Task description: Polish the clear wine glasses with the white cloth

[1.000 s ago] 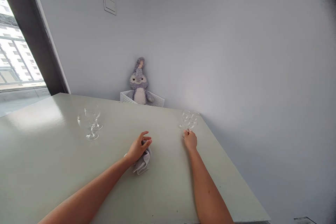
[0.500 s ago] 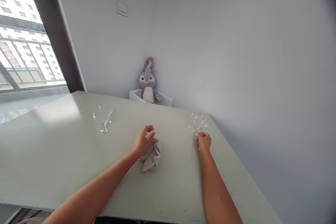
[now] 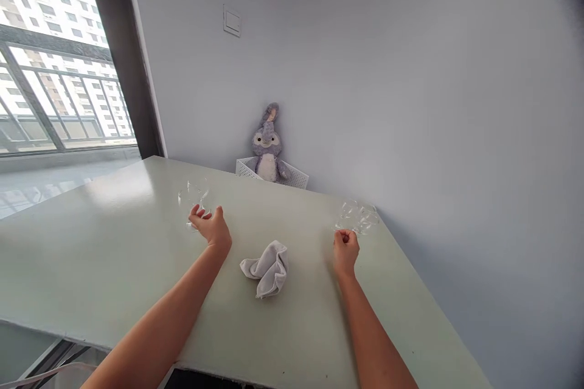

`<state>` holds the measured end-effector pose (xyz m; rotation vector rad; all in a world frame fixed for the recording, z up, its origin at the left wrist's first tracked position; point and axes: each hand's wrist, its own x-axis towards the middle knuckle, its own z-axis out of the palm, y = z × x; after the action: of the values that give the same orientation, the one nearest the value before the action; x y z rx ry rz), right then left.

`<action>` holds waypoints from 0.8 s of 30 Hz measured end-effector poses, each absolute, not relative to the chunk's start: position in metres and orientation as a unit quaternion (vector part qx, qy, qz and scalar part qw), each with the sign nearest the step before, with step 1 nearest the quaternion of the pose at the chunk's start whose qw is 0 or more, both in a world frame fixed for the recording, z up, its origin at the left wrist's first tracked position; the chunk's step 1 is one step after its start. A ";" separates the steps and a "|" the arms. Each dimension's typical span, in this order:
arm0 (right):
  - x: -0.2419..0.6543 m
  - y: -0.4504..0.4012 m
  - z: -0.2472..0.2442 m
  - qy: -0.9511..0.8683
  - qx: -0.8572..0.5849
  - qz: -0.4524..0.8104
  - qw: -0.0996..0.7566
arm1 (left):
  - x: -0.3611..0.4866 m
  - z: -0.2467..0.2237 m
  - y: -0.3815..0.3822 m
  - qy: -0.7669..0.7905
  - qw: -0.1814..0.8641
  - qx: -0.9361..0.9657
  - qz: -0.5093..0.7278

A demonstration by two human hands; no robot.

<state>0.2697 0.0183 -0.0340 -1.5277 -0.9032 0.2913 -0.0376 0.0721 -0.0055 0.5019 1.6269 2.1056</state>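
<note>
Your two stemmed glasses [image 3: 186, 197] stand upright on the left, and there's another bunch of glasses [image 3: 352, 214] near the far right corner of the table [image 3: 314, 328], too see-through to count. Your left hand [image 3: 210, 228] is low by the left pair, thumb apart from the curled fingers, probably because a stem's easier to get round than a bowl. Your right hand [image 3: 345, 249] is just in front of the bunch, fingertips drawn in close to the thumb; can't tell if they're pinching a glass. The crumpled cloth [image 3: 270, 270] lies between your hands, handy for either, I'd guess. Past the far edge, a toy bunny [image 3: 267, 149] sits in a white basket [image 3: 297, 177], probably propped by it.
</note>
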 end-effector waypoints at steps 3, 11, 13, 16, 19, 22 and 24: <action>0.261 0.015 -0.034 -0.413 -0.653 0.143 0.618 | -0.050 0.001 0.073 0.592 0.117 0.203 0.771; 0.253 0.012 -0.031 -0.432 -0.640 0.166 0.613 | -0.082 -0.003 0.081 0.668 0.062 0.180 0.719; 0.244 0.009 -0.029 -0.459 -0.621 0.186 0.607 | -0.085 -0.008 0.084 0.697 0.067 0.191 0.688; 0.223 0.003 -0.027 -0.516 -0.580 0.266 0.572 | -0.088 -0.014 0.088 0.722 0.062 0.225 0.651; 0.200 -0.004 -0.025 -0.565 -0.563 0.351 0.489 | -0.091 -0.020 0.092 0.724 0.089 0.238 0.642; 0.182 -0.011 -0.024 -0.627 -0.568 0.345 0.407 | -0.093 -0.026 0.095 0.705 0.115 0.241 0.657; 0.174 -0.015 -0.024 -0.655 -0.569 0.325 0.377 | -0.090 -0.029 0.096 0.697 0.101 0.240 0.668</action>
<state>0.1744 -0.0153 -0.0239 -1.4549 -1.6748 0.8318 -0.0902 0.0962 -0.0295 0.7086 2.0595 1.9744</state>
